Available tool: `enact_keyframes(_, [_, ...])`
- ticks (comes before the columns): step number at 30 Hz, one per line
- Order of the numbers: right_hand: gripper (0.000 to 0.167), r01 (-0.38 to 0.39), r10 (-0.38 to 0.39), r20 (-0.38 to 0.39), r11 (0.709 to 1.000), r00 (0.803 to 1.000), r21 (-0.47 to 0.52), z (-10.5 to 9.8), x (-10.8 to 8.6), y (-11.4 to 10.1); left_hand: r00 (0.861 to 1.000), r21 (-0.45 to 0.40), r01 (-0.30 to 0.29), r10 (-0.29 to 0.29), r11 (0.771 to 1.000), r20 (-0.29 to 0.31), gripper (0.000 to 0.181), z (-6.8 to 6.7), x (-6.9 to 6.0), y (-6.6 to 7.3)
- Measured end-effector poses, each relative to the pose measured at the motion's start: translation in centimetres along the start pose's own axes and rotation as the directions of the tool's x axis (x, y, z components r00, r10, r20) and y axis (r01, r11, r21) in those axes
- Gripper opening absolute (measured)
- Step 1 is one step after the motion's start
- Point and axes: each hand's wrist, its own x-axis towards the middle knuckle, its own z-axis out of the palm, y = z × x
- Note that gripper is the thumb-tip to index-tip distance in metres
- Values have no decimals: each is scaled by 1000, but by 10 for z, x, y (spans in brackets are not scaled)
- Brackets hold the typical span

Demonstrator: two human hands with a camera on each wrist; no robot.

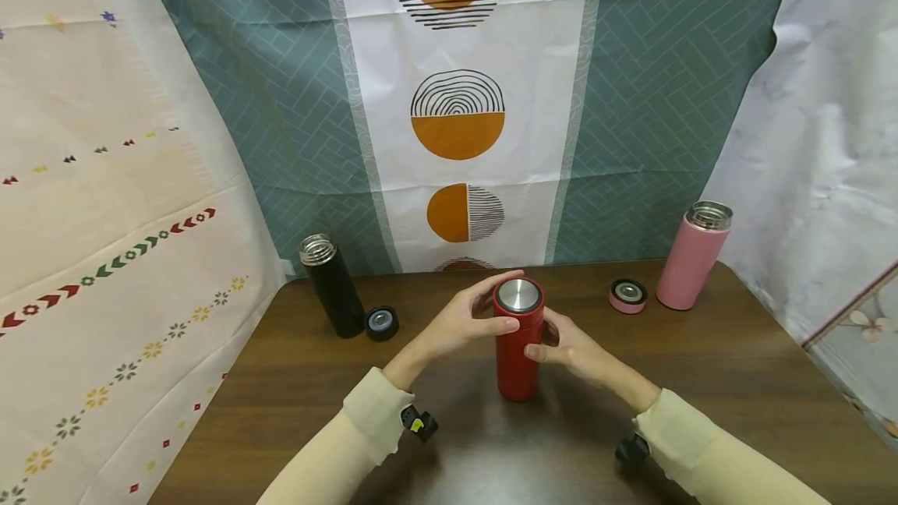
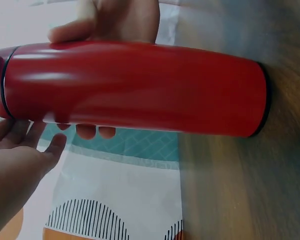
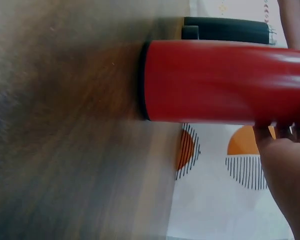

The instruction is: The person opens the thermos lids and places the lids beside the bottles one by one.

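A red thermos flask with a silver-topped lid is upright at the middle of the wooden table. My left hand holds it round the lid, thumb across the front. Lower down, the right hand grips the upper body from the other side. In the left wrist view a thin dark seam separates the lid from the flask body, and the right hand lies behind it. The base of the flask is at or just above the tabletop; I cannot tell which.
An uncapped black flask stands at the back left, its black lid beside it. At the back right an uncapped pink flask stands near its pink-rimmed lid. Patterned cloth hangs behind the table.
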Motion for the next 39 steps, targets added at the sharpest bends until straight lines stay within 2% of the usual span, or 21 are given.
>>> enact_keyframes(4, [61,-15,15,15,1000,1000,-6,-1,0,0,1000,-9,2,-2,1000,-9,67,0,0,-2])
enact_keyframes(8, [58,-21,20,-8,998,1000,-63,0,-1,-2,997,-13,-4,3,1000,-78,64,4,1,-4])
enact_keyframes(12, [60,-17,15,-21,996,1000,-91,3,-2,-4,987,-10,-1,0,1000,-164,66,12,0,-5])
enact_keyframes(15, [62,-18,15,-26,997,1000,-81,5,-2,-3,983,-2,15,-15,1000,-185,70,15,0,-4])
enact_keyframes(17, [63,-15,14,-24,997,1000,-77,5,-1,-2,985,21,29,-26,999,-171,71,14,-2,-3])
enact_keyframes(20, [64,-20,19,-18,997,1000,-73,6,1,0,993,56,34,-28,998,-111,70,8,-3,-3])
enact_keyframes(25, [64,-28,26,-26,998,999,-64,6,1,0,1000,-20,-4,5,1000,15,67,-3,1,-6])
enact_keyframes(28, [65,-27,26,-29,998,999,-59,5,0,-1,999,-49,-17,18,999,29,66,-5,3,-7])
enact_keyframes(30, [65,-29,27,-26,998,999,-61,5,-1,-1,1000,-48,-18,18,999,1,65,-3,3,-8])
enact_keyframes(33, [64,-32,31,-26,998,999,-62,5,-1,-2,997,-47,-20,17,999,-71,64,1,2,-8])
enact_keyframes(36, [65,-24,22,-24,997,999,-67,5,-1,-2,987,-25,-17,12,1000,-162,66,9,1,-7])
enact_keyframes(39, [67,-15,14,-22,998,1000,-65,5,-1,-2,973,-9,-19,16,1000,-229,70,16,0,-4])
